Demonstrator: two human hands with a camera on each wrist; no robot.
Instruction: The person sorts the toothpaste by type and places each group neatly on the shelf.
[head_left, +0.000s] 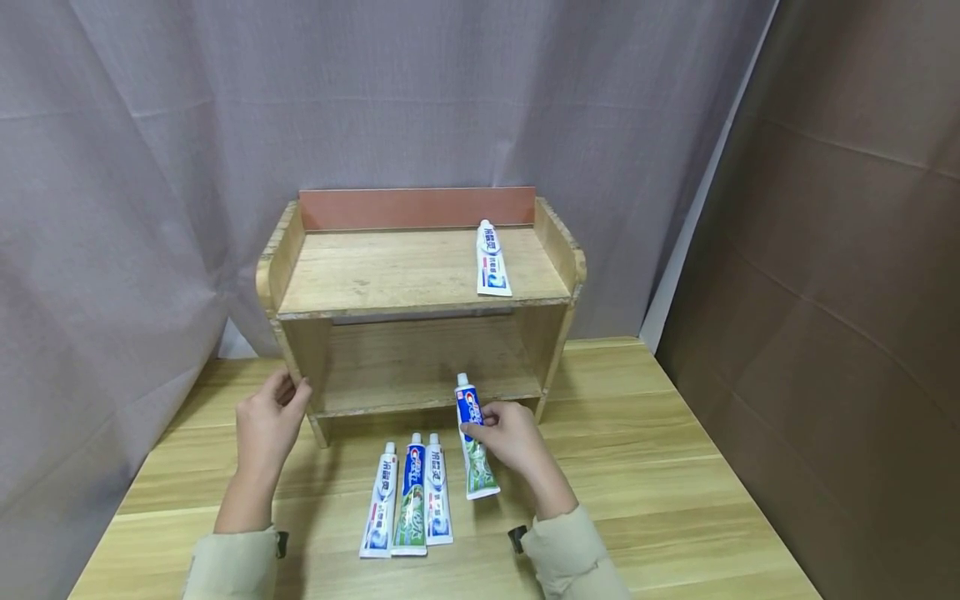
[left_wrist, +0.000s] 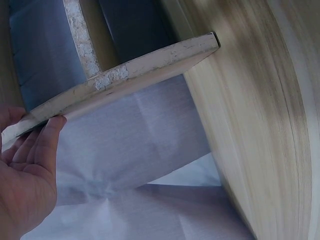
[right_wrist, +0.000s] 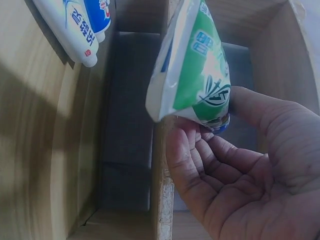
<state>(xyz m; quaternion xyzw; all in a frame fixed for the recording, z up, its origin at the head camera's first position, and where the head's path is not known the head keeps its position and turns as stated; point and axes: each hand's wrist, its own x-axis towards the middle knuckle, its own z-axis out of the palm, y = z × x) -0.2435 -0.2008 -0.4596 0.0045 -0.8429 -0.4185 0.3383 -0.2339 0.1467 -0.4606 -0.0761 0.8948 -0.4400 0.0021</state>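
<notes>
My right hand (head_left: 513, 433) pinches a blue and green toothpaste tube (head_left: 476, 454) between thumb and fingers, cap end up, in front of the lower shelf. In the right wrist view the tube's flat green end (right_wrist: 197, 75) faces the camera. My left hand (head_left: 270, 417) grips the left side panel of the small wooden shelf (head_left: 375, 271); in the left wrist view its thumb and fingers (left_wrist: 47, 145) lie on either side of the panel edge (left_wrist: 110, 77). A white and blue toothpaste tube (head_left: 492, 262) lies on the top board, towards its right end.
On the table (head_left: 637, 483), in front of the shelf, lie a white tube (head_left: 380, 504), a blue and green tube (head_left: 411, 500) and another white tube (head_left: 437, 492) side by side. A grey curtain (head_left: 412, 100) hangs behind, a brown one (head_left: 825, 250) at the right.
</notes>
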